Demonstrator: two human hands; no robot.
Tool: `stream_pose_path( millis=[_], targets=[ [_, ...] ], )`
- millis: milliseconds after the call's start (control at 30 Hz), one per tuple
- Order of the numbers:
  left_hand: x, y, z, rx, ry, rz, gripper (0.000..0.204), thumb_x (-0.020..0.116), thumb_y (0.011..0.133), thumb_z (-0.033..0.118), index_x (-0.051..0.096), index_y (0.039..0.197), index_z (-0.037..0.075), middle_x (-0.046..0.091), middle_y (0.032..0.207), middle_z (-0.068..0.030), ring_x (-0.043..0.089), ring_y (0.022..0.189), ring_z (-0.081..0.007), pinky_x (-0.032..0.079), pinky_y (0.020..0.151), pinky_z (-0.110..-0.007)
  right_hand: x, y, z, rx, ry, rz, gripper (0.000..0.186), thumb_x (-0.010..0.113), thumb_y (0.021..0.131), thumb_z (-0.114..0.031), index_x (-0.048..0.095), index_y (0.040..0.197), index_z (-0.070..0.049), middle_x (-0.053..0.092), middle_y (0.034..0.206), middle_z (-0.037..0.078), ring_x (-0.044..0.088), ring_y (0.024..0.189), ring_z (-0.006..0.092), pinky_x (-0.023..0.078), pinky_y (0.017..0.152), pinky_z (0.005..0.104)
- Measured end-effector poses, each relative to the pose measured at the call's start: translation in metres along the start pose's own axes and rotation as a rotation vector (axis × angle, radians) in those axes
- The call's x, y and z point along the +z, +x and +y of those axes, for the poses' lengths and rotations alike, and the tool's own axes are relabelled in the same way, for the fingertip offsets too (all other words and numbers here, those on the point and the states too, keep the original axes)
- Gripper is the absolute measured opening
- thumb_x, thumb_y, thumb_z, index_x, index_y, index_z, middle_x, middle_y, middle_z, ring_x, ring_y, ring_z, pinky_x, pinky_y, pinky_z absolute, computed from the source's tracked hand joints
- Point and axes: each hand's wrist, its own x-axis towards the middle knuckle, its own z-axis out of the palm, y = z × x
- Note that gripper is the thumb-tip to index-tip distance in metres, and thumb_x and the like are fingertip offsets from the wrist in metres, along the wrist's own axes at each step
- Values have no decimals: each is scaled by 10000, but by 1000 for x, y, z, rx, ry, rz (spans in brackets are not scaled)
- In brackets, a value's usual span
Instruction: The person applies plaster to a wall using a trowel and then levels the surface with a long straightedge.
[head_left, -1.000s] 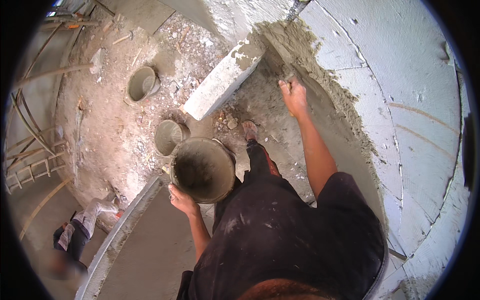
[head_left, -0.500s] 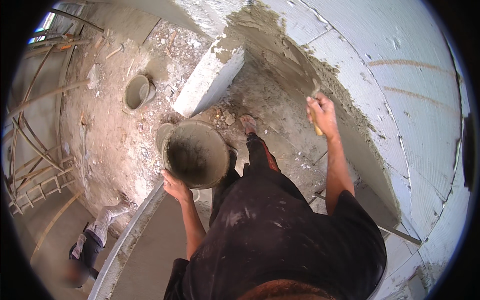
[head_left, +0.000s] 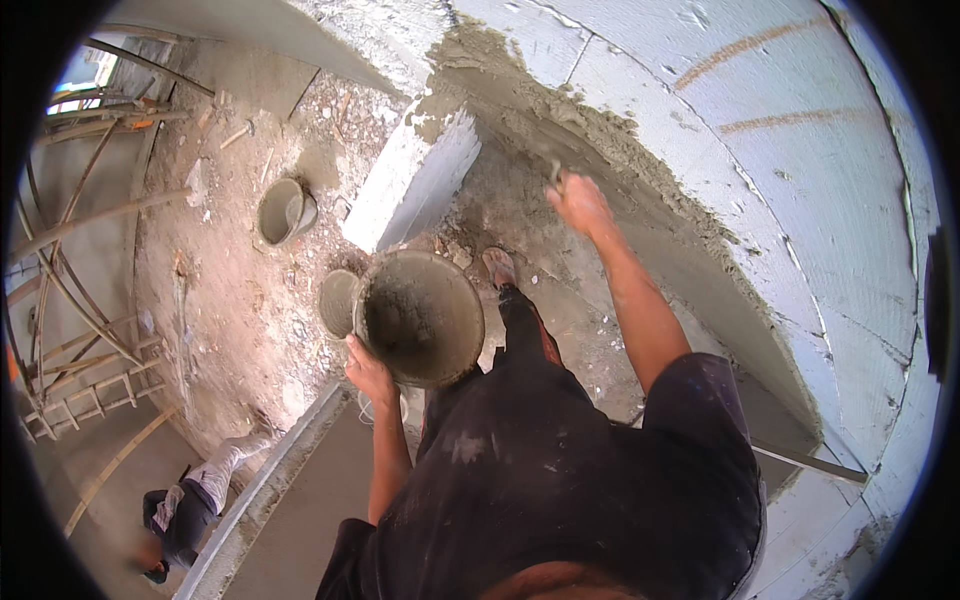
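"Reaching out on the right, the bare right hand (head_left: 580, 203) has swung left since half a second ago. What does it hold?"

"A small grey metal tool (head_left: 556, 173), in a narrow grip, mostly hidden by the fingers. The yellowish handle that showed earlier is out of sight."

"And the other?"

"The bare left hand (head_left: 370, 374) is still closed on the rim of a large, round, mortar-smeared grey bucket (head_left: 460, 312). The smaller round grey bucket (head_left: 336, 297), nearly covered before, now shows more, on its left."

"So where's the large one, against the hands?"

"Touching the left hand, to its far right side; well apart from the right hand, left of it and nearer. The long white block (head_left: 405, 190) lies just beyond the bucket, and a strip of rough grey mortar (head_left: 600, 140) runs beyond the right hand."
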Motion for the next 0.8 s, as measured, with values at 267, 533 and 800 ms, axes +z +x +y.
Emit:
stream_pose_path(
  millis=[267, 533, 800],
  targets=[
    [-30, -25, -15, 31, -86, 69, 508, 419, 1024, 358, 456, 691, -23, 389, 633, 12, 331, 617, -133, 298, 541, -334, -27, -50, 17, 41, 310, 232, 343, 625, 877, -330, 612, 917, 10, 632, 745, 197, 630, 690, 317, 481, 652, 436],
    [-63, -51, -46, -11, -190, 156, 512, 441, 1015, 356, 570, 787, -84, 490, 680, -28, 399, 654, -147, 361, 599, -339, -86, -139, 66, 169, 749, 79, 226, 634, 895, -250, 531, 831, -59, 477, 616, -11, 452, 465, 84, 377, 398, 254],
    [-104, -97, -100, 49, -84, 172, 515, 478, 1000, 343, 609, 848, -131, 594, 660, -126, 453, 621, -162, 395, 589, -387, -76, -295, 46, -5, 265, 141, 258, 612, 871, -264, 568, 846, -11, 552, 648, 39, 524, 519, 140, 445, 467, 303]
  ],
)
